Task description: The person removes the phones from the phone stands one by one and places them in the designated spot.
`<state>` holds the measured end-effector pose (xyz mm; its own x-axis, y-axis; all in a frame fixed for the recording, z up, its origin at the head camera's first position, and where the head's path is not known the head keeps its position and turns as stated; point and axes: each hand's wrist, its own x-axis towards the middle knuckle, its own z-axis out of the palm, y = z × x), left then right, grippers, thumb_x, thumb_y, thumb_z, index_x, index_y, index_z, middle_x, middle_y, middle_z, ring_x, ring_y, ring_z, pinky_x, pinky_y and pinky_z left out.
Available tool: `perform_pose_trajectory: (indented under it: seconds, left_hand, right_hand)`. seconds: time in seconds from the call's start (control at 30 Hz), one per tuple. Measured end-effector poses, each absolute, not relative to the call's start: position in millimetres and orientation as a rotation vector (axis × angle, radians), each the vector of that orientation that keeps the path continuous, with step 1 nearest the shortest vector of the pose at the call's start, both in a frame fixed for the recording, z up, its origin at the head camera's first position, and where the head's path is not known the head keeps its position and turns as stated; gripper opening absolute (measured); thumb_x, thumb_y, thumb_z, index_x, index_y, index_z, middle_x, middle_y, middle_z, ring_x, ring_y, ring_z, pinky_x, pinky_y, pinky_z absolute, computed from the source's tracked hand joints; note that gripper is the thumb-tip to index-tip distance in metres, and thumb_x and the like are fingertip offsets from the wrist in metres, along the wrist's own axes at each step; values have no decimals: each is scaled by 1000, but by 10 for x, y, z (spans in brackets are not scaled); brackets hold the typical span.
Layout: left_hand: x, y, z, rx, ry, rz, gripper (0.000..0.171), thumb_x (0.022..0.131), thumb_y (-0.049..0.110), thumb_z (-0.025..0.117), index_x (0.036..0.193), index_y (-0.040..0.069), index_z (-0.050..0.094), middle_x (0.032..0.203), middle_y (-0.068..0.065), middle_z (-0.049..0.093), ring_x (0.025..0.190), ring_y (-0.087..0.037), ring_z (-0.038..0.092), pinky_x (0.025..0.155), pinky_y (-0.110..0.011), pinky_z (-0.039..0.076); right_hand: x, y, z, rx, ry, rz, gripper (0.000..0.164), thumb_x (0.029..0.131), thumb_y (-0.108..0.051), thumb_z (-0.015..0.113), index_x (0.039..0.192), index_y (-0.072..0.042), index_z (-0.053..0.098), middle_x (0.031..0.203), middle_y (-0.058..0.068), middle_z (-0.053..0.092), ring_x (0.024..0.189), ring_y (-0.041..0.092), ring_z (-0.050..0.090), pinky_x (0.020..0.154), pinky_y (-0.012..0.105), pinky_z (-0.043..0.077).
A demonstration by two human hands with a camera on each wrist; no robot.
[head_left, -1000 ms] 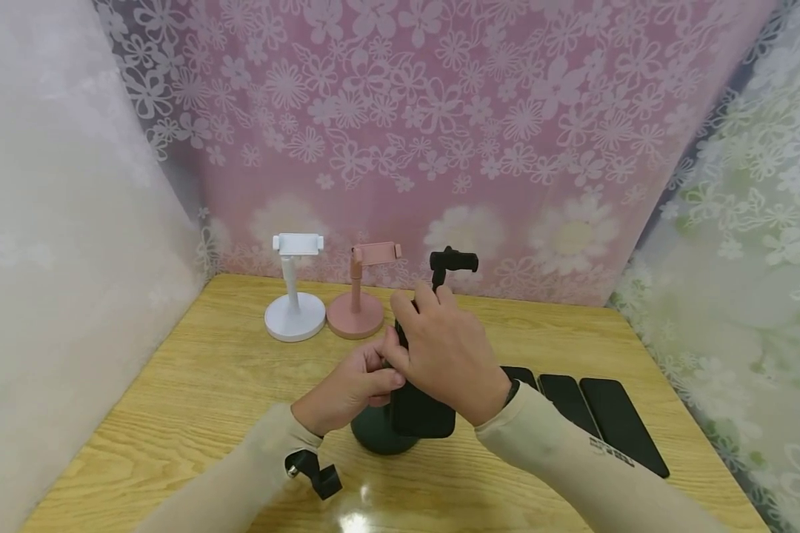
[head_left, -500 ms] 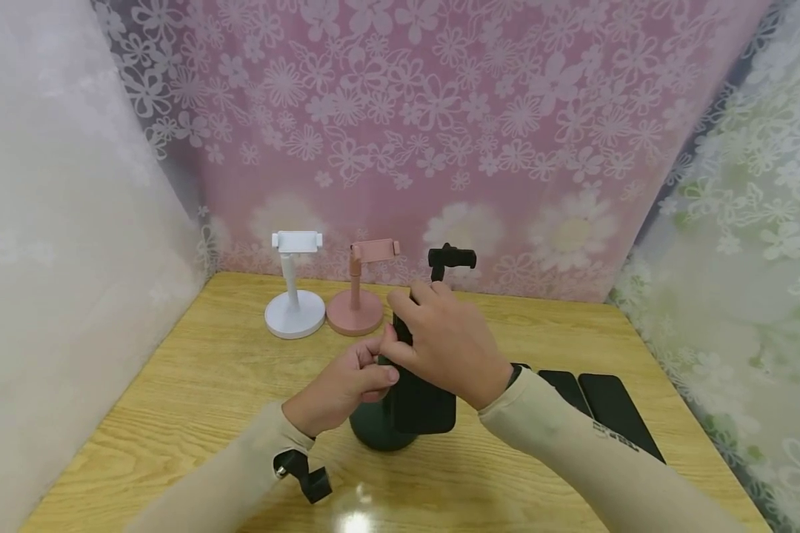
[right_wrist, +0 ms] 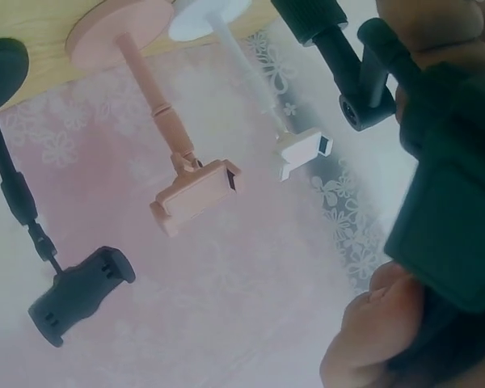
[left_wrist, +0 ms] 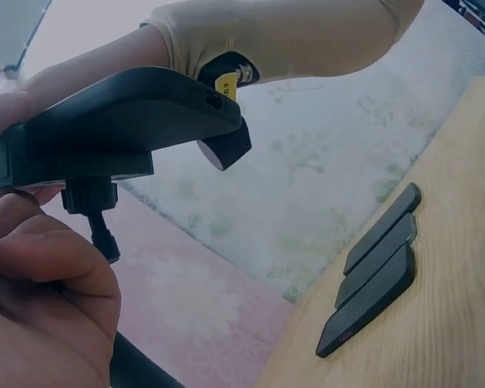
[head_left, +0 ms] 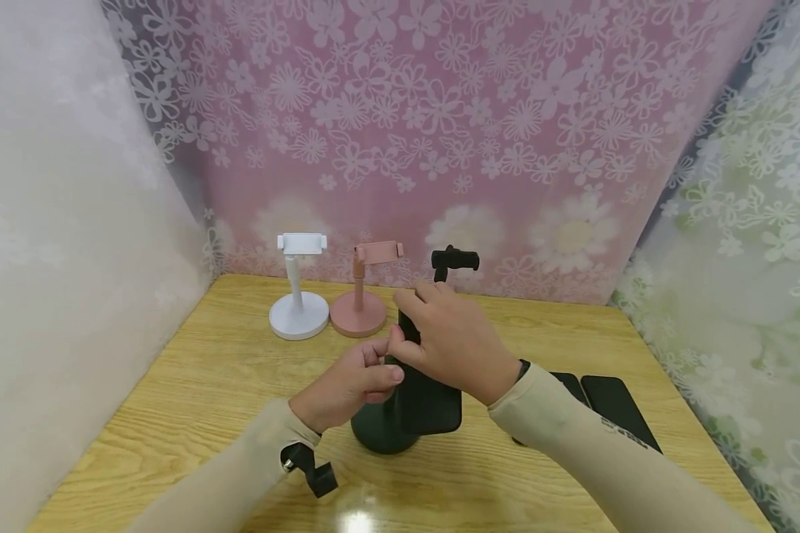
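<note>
In the head view, a black smartphone (head_left: 431, 406) stands upright at a dark green phone stand, whose round base (head_left: 381, 435) rests on the table. My right hand (head_left: 455, 339) grips the phone's upper part from above, hiding much of it. My left hand (head_left: 348, 381) has its fingers curled at the phone's left side, pinching the stand's clamp. The left wrist view shows this clamp (left_wrist: 105, 167) against the phone's back, with a thin ball-joint rod under it. In the right wrist view, the clamp's back (right_wrist: 453, 226) is close and blurred.
A white phone stand (head_left: 298, 314), a pink phone stand (head_left: 358, 314) and a black phone stand (head_left: 455, 259) stand along the back, their clamps without phones. On the table's right side lie several dark phones (left_wrist: 376, 303), partly covered by my right sleeve in the head view.
My right wrist has risen slightly and shifted right while its hand stays on the phone. The left hand keeps its place at the clamp. The view has shifted a little.
</note>
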<state>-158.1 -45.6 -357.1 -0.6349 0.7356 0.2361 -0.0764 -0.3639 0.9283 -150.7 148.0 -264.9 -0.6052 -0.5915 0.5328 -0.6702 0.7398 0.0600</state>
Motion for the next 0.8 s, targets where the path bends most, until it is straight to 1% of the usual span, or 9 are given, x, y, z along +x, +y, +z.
perform_pose_trajectory:
  seconds: [0.07,0.13,0.27,0.37,0.47,0.6,0.67,0.8]
  left_hand:
    - [-1581,-439,-3581,901,1328,2044,31,100,32,71,122,14,60,63,9,38,51,-11,24,56,-27,25]
    - [-1579,-426,-3588,904,1317,2048,30,99,33,72,120,13,61,63,9,38,51,-10,24,56,-28,24]
    - [-1563,-391,-3589,905,1313,2058,36,97,39,74,120,14,61,63,9,37,50,-10,24,55,-32,20]
    - [-1550,-363,-3579,900,1325,2058,42,95,43,76,122,14,61,62,9,38,49,-10,24,54,-31,21]
    - [-1543,-342,-3566,901,1323,2055,40,95,43,76,119,15,61,63,9,38,50,-9,24,54,-27,24]
    - [-1539,-324,-3558,919,1335,2051,39,94,43,76,117,15,61,63,10,39,50,-9,23,54,-25,25]
    - [-1533,-313,-3558,934,1358,2053,40,94,46,75,115,15,61,62,10,40,50,-9,24,53,-25,25]
    - [-1506,-283,-3554,940,1416,2077,44,91,51,75,108,14,60,63,10,43,50,-9,27,53,-24,27]
  right_hand:
    - [-1506,1494,-2645,952,-2416,216,15,94,-27,56,93,-12,56,76,-1,40,64,17,35,51,28,32]
    - [-1506,1508,-2647,949,-2428,228,14,94,-27,55,92,-13,55,75,-1,39,64,17,35,52,29,31]
    - [-1502,1546,-2658,933,-2446,254,13,93,-26,56,95,-13,56,77,-2,40,65,17,35,54,30,32]
    - [-1493,1575,-2661,930,-2440,257,13,93,-26,57,98,-13,56,78,-3,41,66,16,36,56,30,33]
    - [-1482,1595,-2657,953,-2415,252,12,93,-27,55,96,-14,55,78,-3,40,65,14,35,55,29,33]
    - [-1473,1607,-2651,1005,-2376,277,11,94,-26,53,94,-15,53,78,-3,38,64,14,33,54,29,32]
    - [-1475,1614,-2654,1018,-2363,293,12,94,-26,53,95,-15,54,78,-3,38,64,14,33,54,29,32]
    - [-1480,1629,-2667,1017,-2355,339,14,94,-26,54,100,-13,58,81,-3,43,66,13,36,55,28,34]
